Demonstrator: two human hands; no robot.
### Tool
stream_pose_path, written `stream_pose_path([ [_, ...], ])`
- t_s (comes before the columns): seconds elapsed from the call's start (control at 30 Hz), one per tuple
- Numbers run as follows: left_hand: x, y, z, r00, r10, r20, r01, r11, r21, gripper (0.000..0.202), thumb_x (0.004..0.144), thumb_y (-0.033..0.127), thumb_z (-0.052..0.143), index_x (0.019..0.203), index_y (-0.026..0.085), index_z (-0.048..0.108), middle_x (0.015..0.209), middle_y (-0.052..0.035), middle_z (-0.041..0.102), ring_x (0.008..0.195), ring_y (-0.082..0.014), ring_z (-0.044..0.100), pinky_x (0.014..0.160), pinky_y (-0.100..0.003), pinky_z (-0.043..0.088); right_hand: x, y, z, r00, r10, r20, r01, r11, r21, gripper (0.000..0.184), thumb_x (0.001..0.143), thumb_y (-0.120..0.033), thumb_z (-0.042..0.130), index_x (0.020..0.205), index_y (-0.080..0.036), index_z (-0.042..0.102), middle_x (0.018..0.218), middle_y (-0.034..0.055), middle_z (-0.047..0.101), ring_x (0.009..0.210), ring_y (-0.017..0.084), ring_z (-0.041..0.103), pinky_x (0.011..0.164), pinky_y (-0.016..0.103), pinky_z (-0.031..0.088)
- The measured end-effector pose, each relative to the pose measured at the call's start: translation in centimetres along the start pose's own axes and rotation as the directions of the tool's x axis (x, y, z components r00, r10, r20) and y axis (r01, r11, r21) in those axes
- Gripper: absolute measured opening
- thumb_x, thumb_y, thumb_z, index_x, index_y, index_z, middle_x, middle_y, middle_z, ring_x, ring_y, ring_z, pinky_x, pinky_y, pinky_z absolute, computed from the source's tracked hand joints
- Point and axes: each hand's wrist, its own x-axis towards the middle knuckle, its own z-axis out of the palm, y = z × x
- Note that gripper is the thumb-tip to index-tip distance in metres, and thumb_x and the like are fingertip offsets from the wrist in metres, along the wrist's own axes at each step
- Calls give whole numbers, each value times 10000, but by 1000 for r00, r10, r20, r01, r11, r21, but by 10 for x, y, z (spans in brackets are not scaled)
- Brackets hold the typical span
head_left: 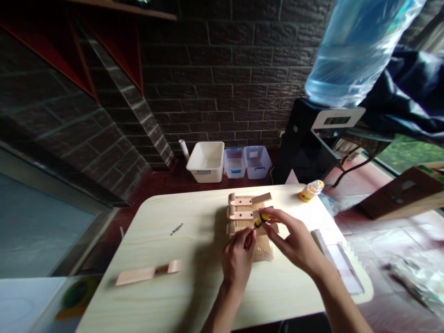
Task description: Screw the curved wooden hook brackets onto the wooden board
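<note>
My right hand (289, 233) is closed around the yellow and black handle of a screwdriver (261, 220), which tilts down to the left. At its lower end, my left hand (239, 253) pinches with thumb and fingertips; whatever sits between them is too small or hidden to name. Under both hands lies a wooden board (262, 249) with several wooden hook-shaped pieces laid across it in rows. The farthest wooden hook piece (243, 200) shows a dark hole. My hands partly cover the nearest one. Small shiny bits lie on the board's near end.
On the table (149, 240), a loose wooden hook piece (149, 274) lies at left, near a small dark metal part (176, 229). A yellow-capped bottle (311, 190) stands at the far right corner, a white tray (343, 268) at right. Bins (205, 173) and a water dispenser (301, 148) stand behind.
</note>
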Motion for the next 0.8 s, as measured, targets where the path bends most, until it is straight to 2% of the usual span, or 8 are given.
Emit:
stream_pose_path([
  [0.13,1,-1,-2,1000,18,3,-18,1000,9,162,1031,286,687,1084,231,830,911,-37,853,619,-136,760,634,-220,606,1,3,0,1000,4,18,-3,1000,-15,382,1058,-287,627,1439,-307,651,1338,96,781,1087,237,796,913,364,691],
  [0.37,2,1,-4,1000,24,-5,-24,1000,12,167,1046,290,673,1087,228,822,930,-45,857,620,-143,768,612,-224,606,-1,7,8,999,-26,-47,23,999,-44,377,1062,-299,622,1438,-331,640,1303,92,789,1006,234,804,842,357,703],
  [0.57,1,-1,-3,1000,26,-7,-26,999,25,164,1045,288,675,1097,229,819,914,-47,857,635,-154,780,626,-229,615,2,-3,11,998,-48,-27,47,998,-37,398,1055,-257,624,1445,-335,627,1330,85,783,1142,249,790,964,378,683],
  [0.8,0,-1,-2,1000,17,-1,-17,1000,25,167,1036,286,682,1103,226,823,909,-48,857,642,-155,784,649,-231,627,0,-1,14,999,-22,-45,21,999,-27,390,1067,-275,610,1452,-332,623,1352,92,779,1125,251,798,943,390,699],
])
